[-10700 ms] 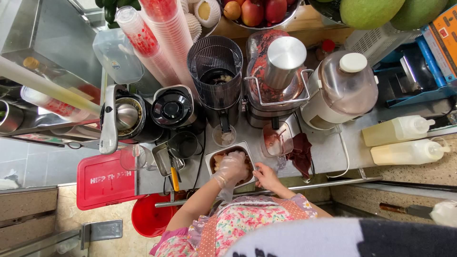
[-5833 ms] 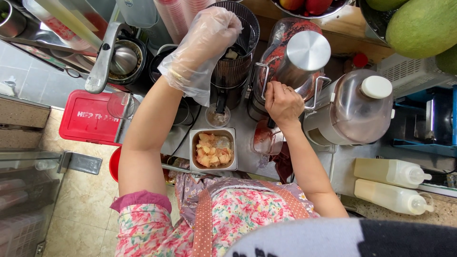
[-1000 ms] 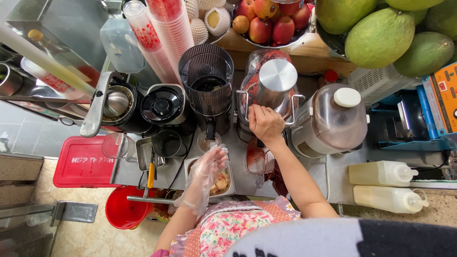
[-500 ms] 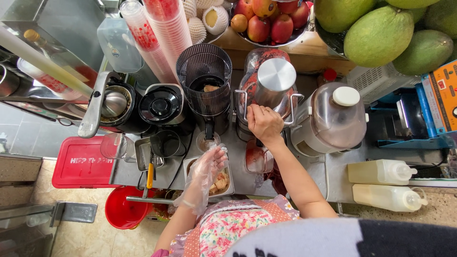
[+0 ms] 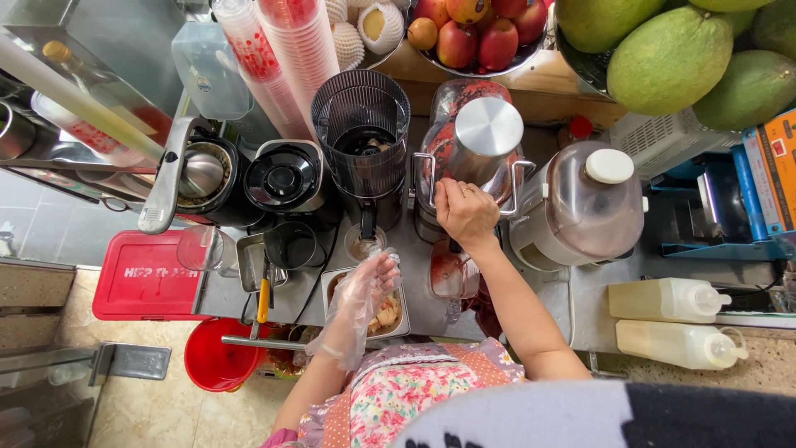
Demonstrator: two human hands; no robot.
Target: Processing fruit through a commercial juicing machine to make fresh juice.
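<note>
Nearby, juicers (image 5: pixel 362 141) crowd the gloved left hand (image 5: pixel 363 292).

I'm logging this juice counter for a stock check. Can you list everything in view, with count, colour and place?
metal tray: one, steel, counter front, holding pale fruit pieces
ribbed juicer: one, dark clear, counter back centre
steel-lidded juicer: one, steel with red pulp, right of it
white-capped juicer: one, cream and smoky, further right
black-lidded machine: one, left of the ribbed juicer
lever press: one, steel, far left
cup stacks: several, clear with red print, back left
squeeze bottles: two, pale yellow, right
apples: several, red, bowl at back
green fruits: several, top right
red bin: one, on the floor
left hand: clear glove, over the tray
right hand: bare, on the steel-lidded juicer
</note>
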